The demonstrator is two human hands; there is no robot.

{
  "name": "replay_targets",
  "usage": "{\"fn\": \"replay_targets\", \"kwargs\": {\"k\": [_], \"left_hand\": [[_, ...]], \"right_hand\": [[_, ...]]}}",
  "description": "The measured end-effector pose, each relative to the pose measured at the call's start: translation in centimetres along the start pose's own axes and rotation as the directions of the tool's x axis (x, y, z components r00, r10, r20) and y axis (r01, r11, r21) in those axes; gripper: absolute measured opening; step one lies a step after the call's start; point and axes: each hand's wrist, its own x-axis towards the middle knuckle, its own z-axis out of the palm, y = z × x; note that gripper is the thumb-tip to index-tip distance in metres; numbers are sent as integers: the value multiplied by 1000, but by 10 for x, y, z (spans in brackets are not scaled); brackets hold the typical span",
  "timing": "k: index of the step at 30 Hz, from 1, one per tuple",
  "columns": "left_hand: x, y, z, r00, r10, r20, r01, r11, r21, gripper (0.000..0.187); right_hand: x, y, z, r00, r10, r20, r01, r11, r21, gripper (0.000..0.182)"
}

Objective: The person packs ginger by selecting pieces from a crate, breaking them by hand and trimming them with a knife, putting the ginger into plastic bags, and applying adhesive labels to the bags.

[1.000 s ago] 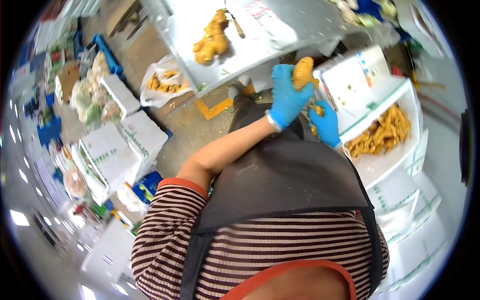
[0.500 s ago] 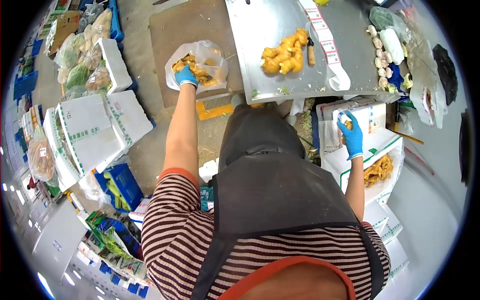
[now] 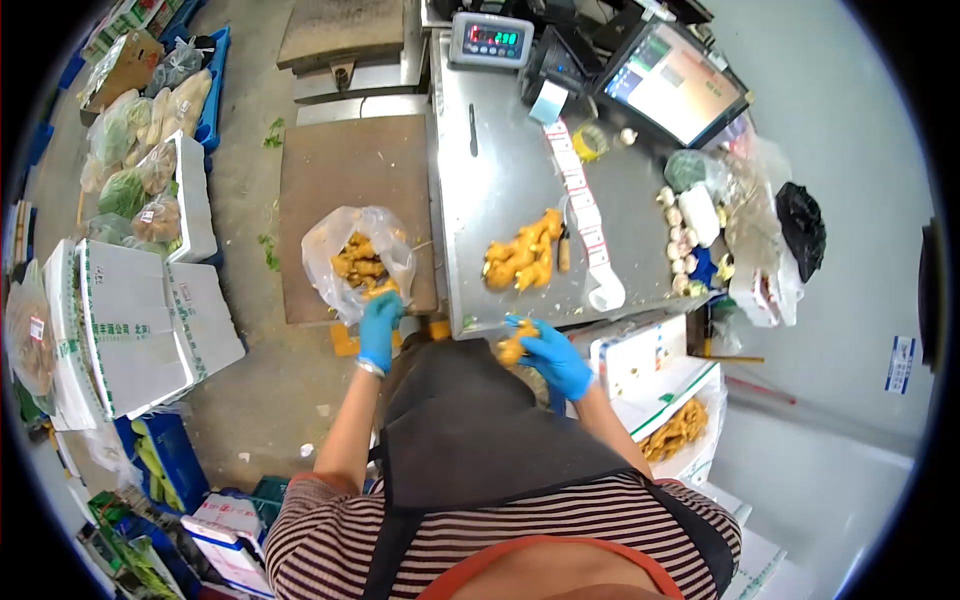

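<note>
My left hand, in a blue glove, is at the near rim of a clear plastic bag. Its fingers are closed around a piece of ginger there, partly hidden by the glove. More ginger lies inside the bag, on a brown platform. My right hand, also blue-gloved, grips another piece of ginger in front of the metal counter's near edge. On the counter rests a large ginger root beside a wooden-handled tool.
A label strip runs along the counter toward a screen and a scale display. Garlic bulbs line the right side. At lower right, a white foam box holds more ginger. Foam boxes stand left.
My right hand has moved left from the foam box to the counter edge, carrying ginger. My left hand has drawn back to the bag's near rim. The camera view has shifted forward.
</note>
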Motion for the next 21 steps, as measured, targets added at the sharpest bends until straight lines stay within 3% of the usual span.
{"fn": "replay_targets", "kwargs": {"k": [2,5,8,9,12,13,16,17,19,20,21], "left_hand": [[-40,26,37,990,-5,144,-1,999,38,35],[-60,40,71,940,73,334,-106,991,80,44],[-59,38,79,923,166,348,-276,915,296,54],[-54,32,74,923,202,326,-317,882,349,59],[-39,17,55,941,224,255,-302,895,329,56],[-38,18,53,956,217,199,-273,907,322,48],[-19,21,34,1000,-20,-2,20,996,85,31],[0,8,24,995,-61,-81,55,996,-72,26],[49,-28,0,947,-99,-305,5,955,-295,15],[80,-40,-8,913,-149,-380,-94,829,-551,12],[137,-79,-38,903,-71,-423,-107,918,-382,15]], "right_hand": [[36,-4,6,999,-37,-23,29,961,-273,51],[78,-15,38,989,-142,37,141,853,-503,43],[115,-7,58,951,-224,214,310,691,-654,44],[122,-5,64,933,-236,271,359,649,-671,45],[130,-10,80,972,-64,226,171,853,-492,41],[131,-9,82,979,-49,197,133,887,-442,49],[150,12,65,972,-183,149,231,864,-447,57],[150,9,62,977,-125,170,190,870,-455,57],[142,-1,54,979,-20,202,110,888,-446,56],[139,-7,53,975,5,221,94,897,-431,55],[136,-8,53,982,25,188,63,893,-445,54]]}}
